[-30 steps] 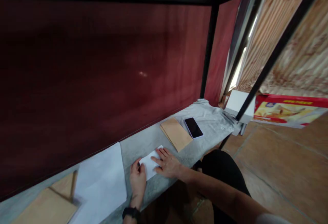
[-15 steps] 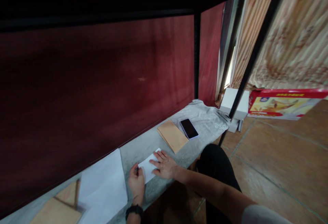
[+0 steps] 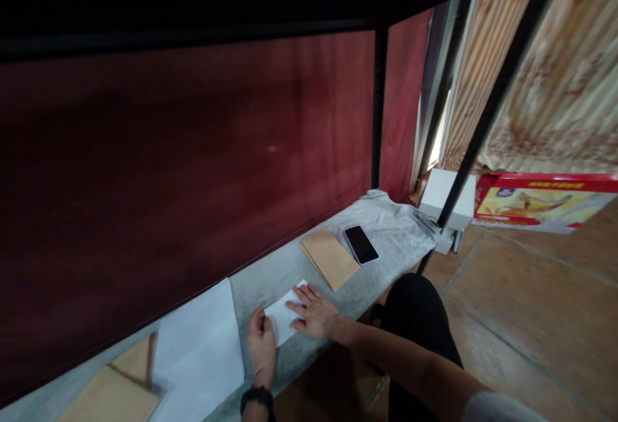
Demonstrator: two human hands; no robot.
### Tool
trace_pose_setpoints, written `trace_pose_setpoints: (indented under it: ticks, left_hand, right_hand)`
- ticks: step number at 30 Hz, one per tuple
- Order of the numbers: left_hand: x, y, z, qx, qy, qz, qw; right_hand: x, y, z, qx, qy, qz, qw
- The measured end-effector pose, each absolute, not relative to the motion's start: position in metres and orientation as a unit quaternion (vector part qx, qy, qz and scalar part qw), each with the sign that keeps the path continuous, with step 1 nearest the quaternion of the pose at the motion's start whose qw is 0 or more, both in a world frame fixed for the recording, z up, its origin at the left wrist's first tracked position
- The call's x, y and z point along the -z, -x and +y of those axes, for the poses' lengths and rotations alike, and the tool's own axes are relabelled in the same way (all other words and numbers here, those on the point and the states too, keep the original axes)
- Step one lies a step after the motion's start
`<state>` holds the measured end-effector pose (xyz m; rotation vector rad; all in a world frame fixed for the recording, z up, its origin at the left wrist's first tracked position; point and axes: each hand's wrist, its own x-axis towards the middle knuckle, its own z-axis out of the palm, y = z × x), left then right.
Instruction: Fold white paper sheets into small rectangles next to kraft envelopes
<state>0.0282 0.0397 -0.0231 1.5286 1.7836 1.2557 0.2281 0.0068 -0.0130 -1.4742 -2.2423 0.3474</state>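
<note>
A small folded white paper (image 3: pixel 282 319) lies on the grey cloth-covered shelf (image 3: pixel 261 274). My left hand (image 3: pixel 262 341), with a dark band on its wrist, grips the paper's left edge between curled fingers. Spread flat, my right hand (image 3: pixel 313 311) rests on the paper's right part. Beyond it are brown envelopes (image 3: pixel 332 258) and a phone (image 3: pixel 361 244) with a dark screen. Large white sheets (image 3: pixel 197 351) lie to the left of my left hand.
More brown envelopes (image 3: pixel 111 396) lie at the lower left. Dark metal posts (image 3: pixel 380 107) stand at the shelf's far end, under a dark upper shelf. White boxes (image 3: pixel 447 197) and a red-and-yellow box (image 3: pixel 541 203) sit on the tiled floor. My knee (image 3: pixel 420 312) is beside the shelf.
The whole view has shifted slightly, so things appear a little further right. Both hands keep nearly the same places on the paper.
</note>
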Motion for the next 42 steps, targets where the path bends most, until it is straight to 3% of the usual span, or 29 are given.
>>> trace_pose_setpoints:
  ticks: [26, 42]
  left_hand:
    - [0.016, -0.032, 0.03, -0.465, -0.554, 0.648, 0.239]
    - [0.028, -0.032, 0.029, -0.47, -0.559, 0.646, 0.223]
  right_hand:
    - [0.025, -0.227, 0.013, -0.084, 0.519, -0.831, 0.185]
    - [0.037, -0.225, 0.012, 0.008, 0.517, -0.834, 0.193]
